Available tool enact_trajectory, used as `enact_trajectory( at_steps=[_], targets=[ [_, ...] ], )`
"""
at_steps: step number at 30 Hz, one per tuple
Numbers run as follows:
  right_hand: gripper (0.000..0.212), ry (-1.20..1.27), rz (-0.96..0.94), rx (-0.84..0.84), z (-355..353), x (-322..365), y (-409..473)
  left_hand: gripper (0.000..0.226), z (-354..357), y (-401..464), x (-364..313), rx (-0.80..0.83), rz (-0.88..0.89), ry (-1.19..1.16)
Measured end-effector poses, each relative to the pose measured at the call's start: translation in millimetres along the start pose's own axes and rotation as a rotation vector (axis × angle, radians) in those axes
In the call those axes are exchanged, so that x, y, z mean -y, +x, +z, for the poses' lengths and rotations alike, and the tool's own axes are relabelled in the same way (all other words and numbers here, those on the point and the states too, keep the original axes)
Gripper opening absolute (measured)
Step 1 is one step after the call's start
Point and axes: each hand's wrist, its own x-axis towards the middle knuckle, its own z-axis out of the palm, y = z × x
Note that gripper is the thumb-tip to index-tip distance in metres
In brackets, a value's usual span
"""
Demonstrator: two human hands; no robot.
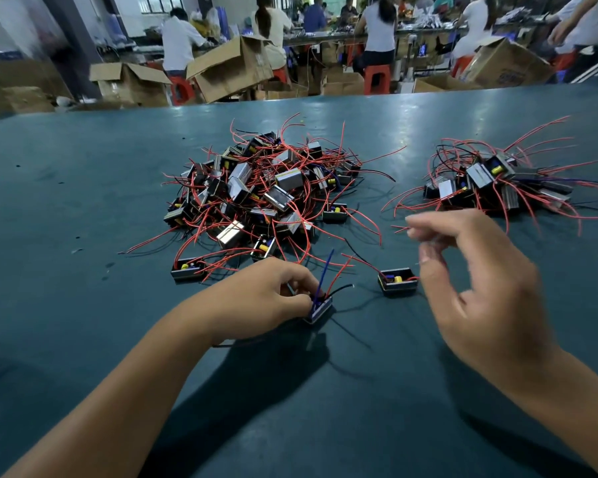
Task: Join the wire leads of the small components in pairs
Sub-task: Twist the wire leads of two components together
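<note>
Under the left hand (pixel 273 294), a small black component (pixel 319 310) sits on the green tabletop (pixel 83 201), and the fingers curl round it and pinch it by its wires. A blue wire (pixel 326 270), a red one and a black one stick up and out past the fingertips. Off to the side, the right hand (pixel 477 294) floats above the tabletop with its fingers bent loosely and spread; it looks blurry and holds nothing that can be seen. Between the two hands, a bit farther out, lies a single component (pixel 397 281) with a yellow part inside and a red wire. Beyond the left hand is a big pile of components (pixel 263 191) all tangled in red and black wires. Beyond the right hand is a smaller pile (pixel 491 182) with long red wires fanning out. Past the far edge of the tabletop, people sit on red stools (pixel 377 78) beside open cardboard boxes (pixel 232 69).
</note>
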Motion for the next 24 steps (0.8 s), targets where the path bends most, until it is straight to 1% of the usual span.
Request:
enact_trajectory(
  at_steps=[1,2,3,4,5,7,9,10,13,16,18,19,21,23,24],
  targets=[
    [0.020,0.007,-0.077,-0.004,-3,5,-1,0.009,-1,0,1,0.006,0.002,-0.011],
    [0.018,0.026,-0.149,0.038,-4,10,-4,0.013,-1,-1,0,0.011,0.009,-0.024],
    [0.019,0.051,-0.199,0.134,-5,14,-6,0.021,-1,-2,-1,0.018,0.016,-0.039],
    [0.020,0.069,-0.219,0.266,-4,18,-10,0.031,-1,-3,-2,0.025,0.015,-0.060],
    [0.021,0.064,-0.212,0.399,-1,21,-13,0.039,-2,-3,-2,0.031,0.003,-0.089],
    [0.028,-0.019,-0.164,0.611,8,22,-18,0.044,-3,-4,-1,0.038,-0.033,-0.156],
    [0.044,-0.134,-0.120,0.767,20,20,-22,0.046,-3,-6,0,0.050,-0.046,-0.219],
    [0.049,-0.182,-0.110,0.805,26,16,-25,0.048,-4,-7,0,0.058,-0.042,-0.238],
    [0.056,-0.233,-0.096,0.854,37,11,-31,0.046,-8,-8,6,0.109,-0.008,-0.269],
    [0.055,-0.215,-0.081,0.860,40,9,-30,0.043,-19,-11,11,0.190,0.040,-0.271],
    [0.053,-0.213,-0.077,0.847,40,9,-29,0.037,-26,-13,13,0.198,0.041,-0.242],
    [0.052,-0.216,-0.076,0.843,40,10,-29,0.035,-29,-15,13,0.188,0.038,-0.192],
    [0.050,-0.227,-0.079,0.837,41,12,-29,0.032,-37,-20,12,0.155,0.037,-0.006],
    [0.049,-0.243,-0.085,0.831,41,15,-28,0.029,-47,-29,8,0.097,0.015,0.266],
    [0.048,-0.251,-0.095,0.817,40,16,-29,0.027,-51,-34,2,0.035,-0.008,0.413]
  ],
)
